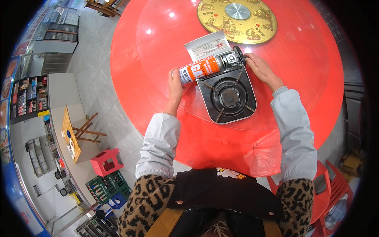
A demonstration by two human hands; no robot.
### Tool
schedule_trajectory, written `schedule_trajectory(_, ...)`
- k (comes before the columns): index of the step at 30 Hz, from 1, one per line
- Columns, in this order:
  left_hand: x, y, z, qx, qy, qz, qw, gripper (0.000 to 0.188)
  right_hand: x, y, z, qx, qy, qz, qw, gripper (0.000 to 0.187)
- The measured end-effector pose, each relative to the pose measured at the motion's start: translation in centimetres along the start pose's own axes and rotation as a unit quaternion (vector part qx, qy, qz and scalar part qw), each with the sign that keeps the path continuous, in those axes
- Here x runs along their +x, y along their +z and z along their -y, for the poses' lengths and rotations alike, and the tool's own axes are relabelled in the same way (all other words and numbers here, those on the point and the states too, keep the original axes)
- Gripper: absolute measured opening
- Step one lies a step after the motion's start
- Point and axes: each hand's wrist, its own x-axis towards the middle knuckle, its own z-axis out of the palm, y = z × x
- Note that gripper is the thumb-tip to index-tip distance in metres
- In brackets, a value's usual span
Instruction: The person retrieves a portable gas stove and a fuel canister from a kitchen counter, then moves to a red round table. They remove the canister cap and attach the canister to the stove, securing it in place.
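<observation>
Left hand [174, 87] clasps orange-white cylindrical canister [200, 70]. Right hand [262, 71], grip unclear, touches square black stove [230, 96] toward round red table's [227, 153] near edge.

From where I stand, large pale letters cross the orange can [208, 67], darker print marks its white end, and tiny print fills the label [209, 48] on the lid [205, 40].

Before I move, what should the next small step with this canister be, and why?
I'd probably ease the orange-and-white canister toward the metal fitting with the left hand: its base juts past the left edge of the stove, its other end lies by the fitting, and the lid is open.
</observation>
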Motion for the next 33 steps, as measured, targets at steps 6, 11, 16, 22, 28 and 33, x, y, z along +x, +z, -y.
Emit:
schedule_trajectory(6, 0.3, 0.08, 0.13, 0.017, 0.007, -0.007, 1.0, 0.042, -0.03, 0.35, 0.1, 0.005, 0.027, -0.009, 1.0, 0.033)
schedule_trajectory(11, 0.03, 0.11, -0.07, 0.002, -0.012, -0.007, 1.0, 0.041, -0.21, 0.59, 0.13, 0.003, 0.025, -0.026, 0.999, 0.034)
schedule_trajectory(16, 0.3, 0.15, 0.22, -0.006, 0.017, -0.004, 1.0, 0.041, 0.08, 0.44, 0.1, -0.012, 0.034, -0.012, 0.999, 0.035)
schedule_trajectory(22, 0.33, 0.08, 0.46, -0.009, 0.016, -0.007, 1.0, 0.041, 0.24, 0.35, 0.03, -0.015, 0.055, 0.003, 0.998, 0.038)
schedule_trajectory(28, 0.3, 0.1, 0.38, -0.005, 0.008, -0.007, 1.0, 0.042, 0.38, 0.59, -0.21, -0.003, 0.063, -0.001, 0.998, 0.04)
schedule_trajectory(33, 0.35, 0.22, 0.28, 0.008, 0.008, -0.015, 1.0, 0.042, 0.45, 0.84, -0.4, -0.01, 0.067, -0.014, 0.998, 0.041)
